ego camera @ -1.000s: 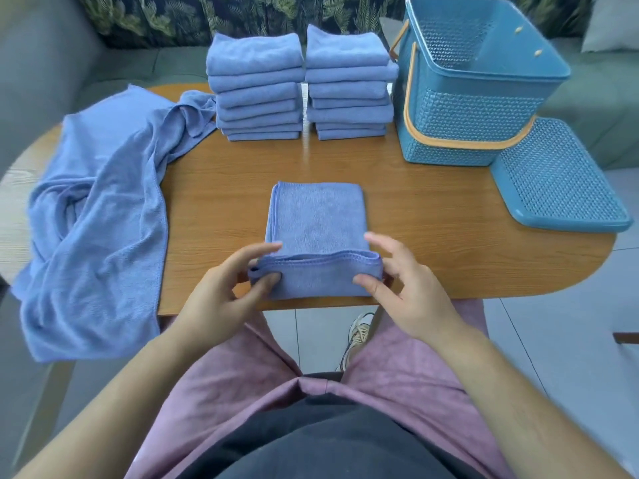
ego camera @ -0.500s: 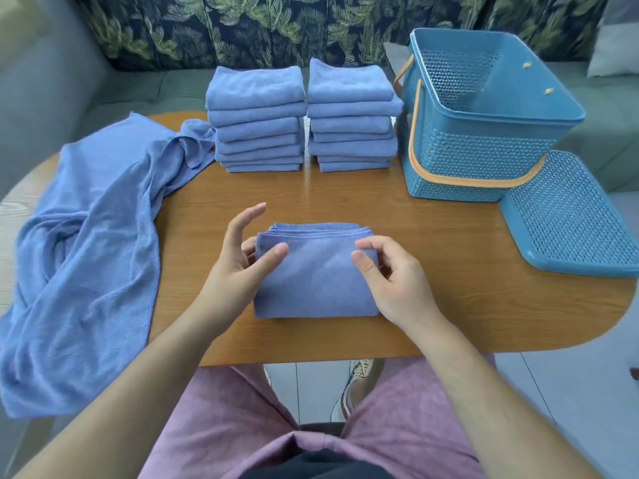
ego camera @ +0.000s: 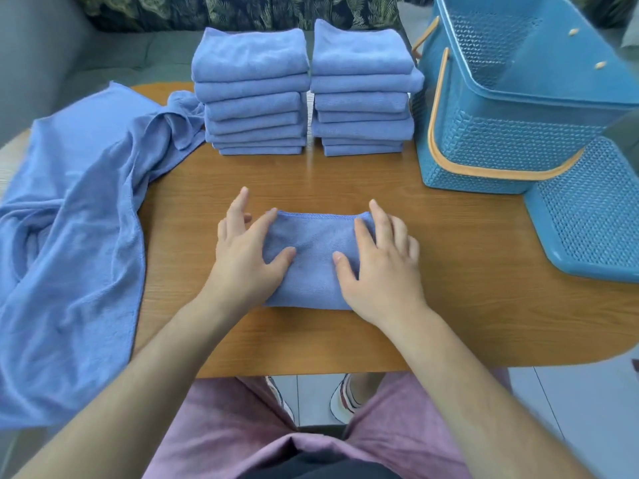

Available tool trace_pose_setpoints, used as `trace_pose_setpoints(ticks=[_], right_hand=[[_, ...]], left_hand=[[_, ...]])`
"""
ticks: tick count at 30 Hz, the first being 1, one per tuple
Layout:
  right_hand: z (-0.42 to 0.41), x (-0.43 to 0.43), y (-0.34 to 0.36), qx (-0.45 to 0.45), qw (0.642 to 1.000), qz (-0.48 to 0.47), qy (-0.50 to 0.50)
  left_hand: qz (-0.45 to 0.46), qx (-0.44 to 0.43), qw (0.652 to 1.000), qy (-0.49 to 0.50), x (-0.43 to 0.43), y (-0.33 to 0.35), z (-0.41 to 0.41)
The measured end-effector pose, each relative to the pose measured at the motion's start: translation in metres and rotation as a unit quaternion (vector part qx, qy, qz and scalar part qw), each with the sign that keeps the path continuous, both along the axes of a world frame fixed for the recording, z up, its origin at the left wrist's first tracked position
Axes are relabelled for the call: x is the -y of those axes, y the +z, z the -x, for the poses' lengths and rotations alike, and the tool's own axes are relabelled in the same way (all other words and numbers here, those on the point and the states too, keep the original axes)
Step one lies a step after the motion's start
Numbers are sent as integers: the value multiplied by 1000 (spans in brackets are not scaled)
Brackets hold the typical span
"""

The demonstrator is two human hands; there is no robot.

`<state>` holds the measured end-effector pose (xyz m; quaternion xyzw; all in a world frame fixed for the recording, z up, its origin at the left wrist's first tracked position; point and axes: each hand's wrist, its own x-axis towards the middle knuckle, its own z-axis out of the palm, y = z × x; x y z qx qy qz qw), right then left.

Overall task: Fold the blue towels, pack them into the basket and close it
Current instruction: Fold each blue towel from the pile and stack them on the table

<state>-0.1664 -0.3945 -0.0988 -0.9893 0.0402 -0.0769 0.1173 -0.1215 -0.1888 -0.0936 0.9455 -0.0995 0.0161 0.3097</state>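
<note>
The folded towel (ego camera: 313,252) lies flat toward the near edge of the bench (ego camera: 380,188), about midway along it, under the left grip (ego camera: 247,257) and right grip (ego camera: 378,267), both pressing on its two ends with straight, spread fingers, grasping nothing.

Bench (ego camera: 345,181): orange-brown wood grain, rounded ends, near edge running across the lower middle of the view.

Behind the bench: grey-green sofa (ego camera: 114,53), seat just past the far edge. Dark leaf-print fabric (ego camera: 242,10) runs along the sofa's back at the top of the view.

Below the near edge: pale floor tiles (ego camera: 570,409) with thin joint lines. Two shoes (ego camera: 342,399) on the tiles, light soles, partly hidden by pink shorts (ego camera: 221,426). Dark garment (ego camera: 311,468) at the bottom edge.
</note>
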Motion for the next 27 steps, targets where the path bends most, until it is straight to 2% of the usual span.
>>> trace_pose_setpoints(ticks=[2, 3, 5, 9, 16, 22, 25, 27], right_hand=[[1, -11, 3, 53, 998, 6, 44], [0, -16, 2, 63, 996, 2, 70], [-1, -24, -2, 43, 994, -4, 97], [-2, -18, -14, -63, 994, 17, 82], [10, 7, -15, -98, 995, -24, 13], [24, -4, 9, -179, 982, -50, -47], [30, -13, 10, -106, 991, -69, -42], [30, -16, 9, -69, 986, -144, -40]], left_hand=[[-10, 92, 994, -55, 7, 6, 5], [-16, 104, 990, -90, 12, 8, 8], [-48, 67, 988, -134, 21, 4, 13], [-94, 25, 987, -128, 16, -18, 13], [-117, -32, 992, -46, -7, -26, 21], [-70, -82, 994, -14, -2, -11, 36], [-18, -100, 995, -13, 0, -6, 38], [20, -117, 993, -5, 0, -2, 37]])
